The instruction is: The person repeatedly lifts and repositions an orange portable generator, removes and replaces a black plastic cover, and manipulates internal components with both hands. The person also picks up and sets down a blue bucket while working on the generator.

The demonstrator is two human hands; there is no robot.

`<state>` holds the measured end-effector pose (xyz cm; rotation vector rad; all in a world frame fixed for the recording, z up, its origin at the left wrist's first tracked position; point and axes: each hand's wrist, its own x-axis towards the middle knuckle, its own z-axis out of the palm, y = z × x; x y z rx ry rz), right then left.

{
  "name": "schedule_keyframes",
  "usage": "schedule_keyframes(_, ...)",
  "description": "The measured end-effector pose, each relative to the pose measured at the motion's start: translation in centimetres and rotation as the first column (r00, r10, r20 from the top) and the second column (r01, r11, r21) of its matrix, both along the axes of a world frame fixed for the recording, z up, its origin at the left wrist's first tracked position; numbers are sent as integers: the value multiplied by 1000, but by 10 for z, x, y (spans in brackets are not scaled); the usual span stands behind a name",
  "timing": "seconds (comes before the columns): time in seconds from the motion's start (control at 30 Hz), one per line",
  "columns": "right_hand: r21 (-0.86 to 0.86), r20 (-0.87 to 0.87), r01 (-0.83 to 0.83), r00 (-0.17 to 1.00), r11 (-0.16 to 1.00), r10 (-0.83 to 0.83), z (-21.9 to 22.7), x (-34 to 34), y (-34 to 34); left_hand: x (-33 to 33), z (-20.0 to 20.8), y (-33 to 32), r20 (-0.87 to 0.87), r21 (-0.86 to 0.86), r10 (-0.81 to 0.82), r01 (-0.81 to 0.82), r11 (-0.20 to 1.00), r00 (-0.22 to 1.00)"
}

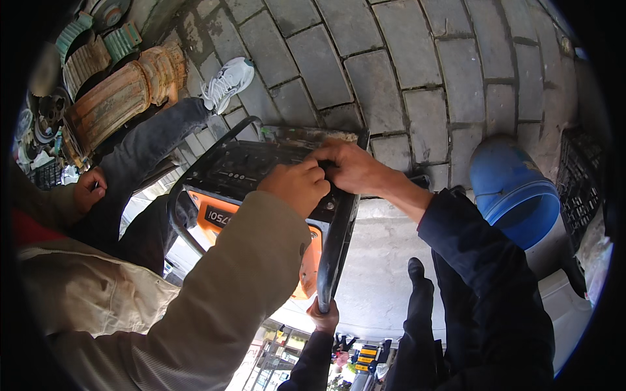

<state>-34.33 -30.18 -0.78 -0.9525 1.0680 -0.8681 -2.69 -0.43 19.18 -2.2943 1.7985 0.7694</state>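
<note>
A: From where you stand, what's the right hand (pixel 352 166) doing?

B: Its fingers are bent down over the top of the machine (pixel 238 164), which lies beneath it and spreads out to its left. Whether they've closed on anything I can't tell; the spot is covered.

A: And the left hand (pixel 324 317)?

B: Wrapped round the black frame tube (pixel 330 260), nearer the wearer's body than the right.

A: A sound way to work?

B: I'd say so. That grip should stop the machine rocking, so I'd hold it firm and let the right fingertips work gently, with no shove from the arm.

A: The co-worker's hand (pixel 298 186) looks crowded in.

B: Yes, just left of the right hand. With 2 hands at 1 spot, fingers could get nipped or the view blocked; better to take turns.

A: Farther out?

B: A blue bucket (pixel 495 173) to the right of the right hand, and grey paving (pixel 375 81) beyond its knuckles. I'd mind my footing beside that bucket.
</note>
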Motion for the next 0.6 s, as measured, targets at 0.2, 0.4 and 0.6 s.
schedule_keyframes(0.2,24,9,12,1000,1000,-12,0,3,0,13,-1,14,-12,-2,-16,16,1000,1000)
schedule_keyframes(0.4,48,51,-116,992,992,114,1,3,-10,30,-5,26,99,38,-197,194,980,975)
schedule_keyframes(0.6,83,34,517,853,852,-521,7,-2,30,-17,3,-14,50,-18,101,-100,995,994)
